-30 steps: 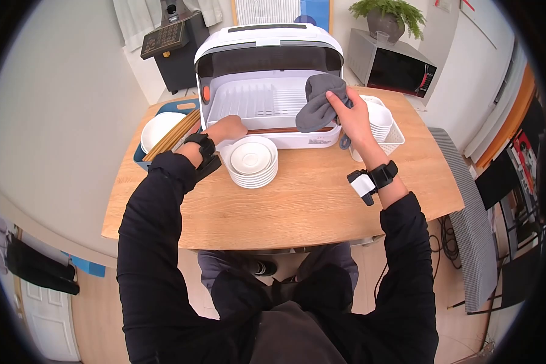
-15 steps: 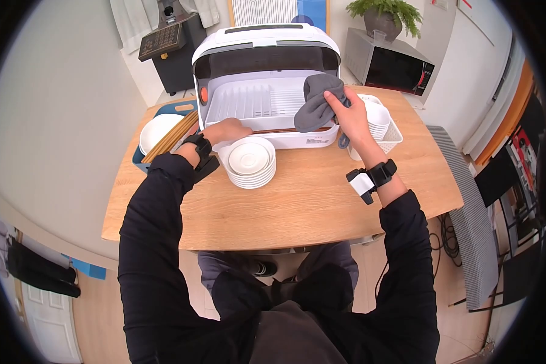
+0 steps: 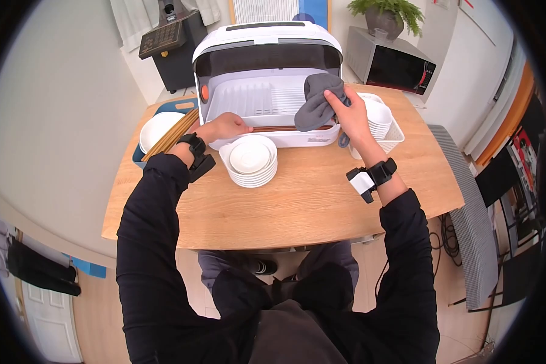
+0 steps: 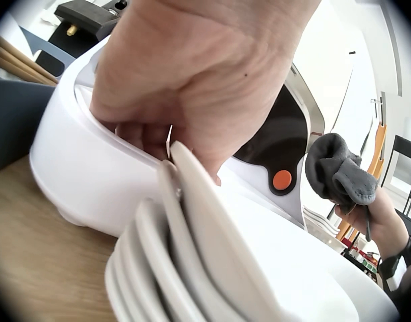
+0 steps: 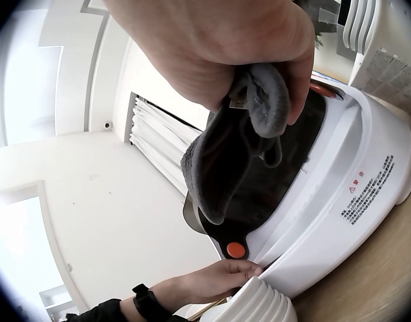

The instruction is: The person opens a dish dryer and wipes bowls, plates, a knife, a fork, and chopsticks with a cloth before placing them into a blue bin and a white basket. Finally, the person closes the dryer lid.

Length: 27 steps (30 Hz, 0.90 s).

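My left hand curls over the front rim of a white dish box with its lid raised. Its fingertips pinch the left end of dark brown chopsticks lying along the front; in the left wrist view its bent fingers are partly hidden behind the rim. Just below that hand stands a stack of white saucers, close against the box. My right hand holds a bunched grey cloth between thumb and fingers, above the box's right front corner. A fold and a small label show on the cloth.
At the left, a blue basket holds a white bowl and light wooden chopsticks. A white basket with stacked white bowls stands to the right. Behind are a microwave and a potted plant.
My left hand has shifted slightly, its fingers now reaching further right along the front rim. The right hand and the grey cloth stay nearly still.
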Motion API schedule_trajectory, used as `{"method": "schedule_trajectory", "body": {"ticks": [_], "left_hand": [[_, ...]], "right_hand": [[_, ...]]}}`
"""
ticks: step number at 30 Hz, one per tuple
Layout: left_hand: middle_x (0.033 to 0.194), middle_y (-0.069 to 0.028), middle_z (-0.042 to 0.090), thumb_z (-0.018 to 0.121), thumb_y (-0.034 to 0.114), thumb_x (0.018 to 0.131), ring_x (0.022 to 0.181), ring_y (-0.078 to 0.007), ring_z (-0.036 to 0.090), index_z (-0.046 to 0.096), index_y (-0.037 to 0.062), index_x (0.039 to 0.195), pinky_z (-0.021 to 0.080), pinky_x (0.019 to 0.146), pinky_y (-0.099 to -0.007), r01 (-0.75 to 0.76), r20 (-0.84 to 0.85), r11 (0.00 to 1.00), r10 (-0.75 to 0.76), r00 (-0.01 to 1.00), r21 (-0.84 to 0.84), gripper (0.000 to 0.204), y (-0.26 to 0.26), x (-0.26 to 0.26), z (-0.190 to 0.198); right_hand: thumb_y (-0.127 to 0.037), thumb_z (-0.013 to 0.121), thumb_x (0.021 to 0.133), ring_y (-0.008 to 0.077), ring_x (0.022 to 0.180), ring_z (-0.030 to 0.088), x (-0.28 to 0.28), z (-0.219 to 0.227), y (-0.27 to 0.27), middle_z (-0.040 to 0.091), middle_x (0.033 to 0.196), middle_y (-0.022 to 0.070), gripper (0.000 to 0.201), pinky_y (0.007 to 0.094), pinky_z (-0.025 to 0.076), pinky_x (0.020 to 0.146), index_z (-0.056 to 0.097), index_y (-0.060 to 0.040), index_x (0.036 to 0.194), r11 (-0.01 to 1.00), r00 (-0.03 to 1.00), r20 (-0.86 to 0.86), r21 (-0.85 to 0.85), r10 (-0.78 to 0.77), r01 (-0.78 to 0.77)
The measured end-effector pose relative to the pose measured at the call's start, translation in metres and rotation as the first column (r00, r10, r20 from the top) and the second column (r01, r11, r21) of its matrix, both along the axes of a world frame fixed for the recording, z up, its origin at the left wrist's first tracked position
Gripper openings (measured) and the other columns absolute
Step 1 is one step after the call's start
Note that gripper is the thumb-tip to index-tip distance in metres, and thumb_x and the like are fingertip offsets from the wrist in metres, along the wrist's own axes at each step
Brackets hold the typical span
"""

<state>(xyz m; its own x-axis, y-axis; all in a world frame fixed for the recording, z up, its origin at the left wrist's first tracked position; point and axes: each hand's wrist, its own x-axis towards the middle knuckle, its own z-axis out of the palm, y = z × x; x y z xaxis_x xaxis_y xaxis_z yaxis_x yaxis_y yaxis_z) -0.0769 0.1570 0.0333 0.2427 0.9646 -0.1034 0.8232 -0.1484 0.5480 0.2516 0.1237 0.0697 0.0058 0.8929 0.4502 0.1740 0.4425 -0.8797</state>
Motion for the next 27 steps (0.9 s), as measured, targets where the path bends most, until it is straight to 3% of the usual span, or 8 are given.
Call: {"method": "schedule_trajectory", "body": {"ticks": [6, 9, 14, 17, 18, 21, 24, 27], "left_hand": [[0.084, -0.0083, 0.071, 0.069, 0.032, 0.092, 0.078, -0.015, 0.062, 0.074, -0.0002, 0.098, 0.049, 0.075, -0.0295, 0.051, 0.05, 0.986, -0.06, 0.997, 0.16, 0.034, -0.011, -0.006, -0.001], [0.082, -0.0083, 0.071, 0.068, 0.031, 0.092, 0.076, -0.0161, 0.063, 0.074, 0.0006, 0.099, 0.05, 0.073, -0.0297, 0.032, 0.042, 0.975, -0.042, 0.998, 0.22, 0.031, -0.027, -0.003, 0.008], [0.081, -0.0108, 0.071, 0.069, 0.027, 0.09, 0.072, -0.0244, 0.065, 0.074, 0.0035, 0.096, 0.051, 0.069, -0.0344, -0.019, -0.042, 0.891, 0.043, 0.998, 0.453, 0.025, -0.069, 0.008, 0.037], [0.081, -0.0131, 0.07, 0.07, 0.025, 0.088, 0.072, -0.0298, 0.064, 0.073, 0.0035, 0.094, 0.05, 0.066, -0.0365, 0.078, -0.094, 0.677, -0.013, 0.995, 0.732, 0.023, -0.086, 0.013, 0.048], [0.08, -0.0127, 0.069, 0.071, 0.023, 0.086, 0.072, -0.0304, 0.063, 0.073, 0.0039, 0.091, 0.05, 0.067, -0.0362, 0.073, -0.081, 0.654, -0.019, 0.997, 0.753, 0.02, -0.092, 0.02, 0.055], [0.078, -0.0064, 0.069, 0.073, 0.023, 0.083, 0.071, -0.0243, 0.064, 0.072, 0.0075, 0.09, 0.049, 0.074, -0.0356, 0.172, -0.202, 0.4, 0.035, 0.979, 0.9, 0.017, -0.112, 0.036, 0.078], [0.076, 0.0002, 0.067, 0.075, 0.025, 0.08, 0.071, -0.0181, 0.063, 0.069, 0.0123, 0.09, 0.046, 0.082, -0.0356, 0.353, -0.353, 0.015, 0.062, 0.934, 0.936, 0.017, -0.123, 0.053, 0.09], [0.075, 0.0039, 0.064, 0.076, 0.026, 0.078, 0.071, -0.0142, 0.061, 0.066, 0.0147, 0.09, 0.044, 0.088, -0.0362, 0.415, -0.399, -0.105, 0.146, 0.905, 0.904, 0.019, -0.126, 0.061, 0.09]], "right_hand": [[-0.03, 0.071, 0.089, 0.0106, 0.079, 0.064, -0.004, -0.005, 0.007, 0.069, 0.098, 0.0087, 0.059, 0.0239, 0.053, 0.058, 0.054, 0.0046, 0.133, 0.999, 1.0, 0.023, -0.038, -0.019, 0.02], [-0.031, 0.071, 0.088, 0.0144, 0.087, 0.066, -0.009, -0.003, 0.003, 0.069, 0.103, 0.0129, 0.062, 0.0255, 0.054, 0.067, 0.053, 0.0082, 0.132, 0.998, 1.0, -0.012, -0.057, -0.005, 0.004], [-0.031, 0.071, 0.088, 0.0213, 0.103, 0.064, -0.017, -0.002, 0.005, 0.066, 0.116, 0.0163, 0.052, 0.0299, 0.05, 0.084, 0.058, 0.0014, 0.127, 0.98, 0.982, 0.182, 0.196, -0.052, 0.016], [-0.03, 0.071, 0.088, 0.024, 0.106, 0.063, -0.031, 0.013, -0.014, 0.064, 0.12, 0.0109, 0.044, 0.0325, 0.049, 0.087, 0.062, -0.008, 0.125, 0.935, 0.933, 0.339, 0.355, -0.117, -0.012], [-0.029, 0.071, 0.087, 0.0246, 0.105, 0.062, -0.033, 0.016, -0.019, 0.063, 0.121, 0.0083, 0.042, 0.0332, 0.049, 0.086, 0.063, -0.0117, 0.125, 0.909, 0.907, 0.388, 0.417, -0.166, -0.012], [-0.029, 0.072, 0.085, 0.0261, 0.106, 0.061, -0.044, 0.024, -0.032, 0.062, 0.118, 0.0038, 0.041, 0.0353, 0.05, 0.086, 0.064, -0.0184, 0.124, 0.849, 0.868, 0.492, 0.484, -0.064, -0.212], [-0.028, 0.074, 0.082, 0.0234, 0.103, 0.062, -0.049, 0.028, -0.036, 0.062, 0.116, 0.0016, 0.04, 0.0361, 0.052, 0.084, 0.066, -0.0221, 0.12, 0.774, 0.793, 0.592, 0.567, -0.145, -0.281], [-0.028, 0.074, 0.08, 0.0205, 0.09, 0.065, -0.051, 0.031, -0.038, 0.065, 0.104, -0.0015, 0.031, 0.0345, 0.053, 0.075, 0.069, -0.0202, 0.109, 0.69, 0.726, 0.628, 0.657, -0.279, -0.304]]}}
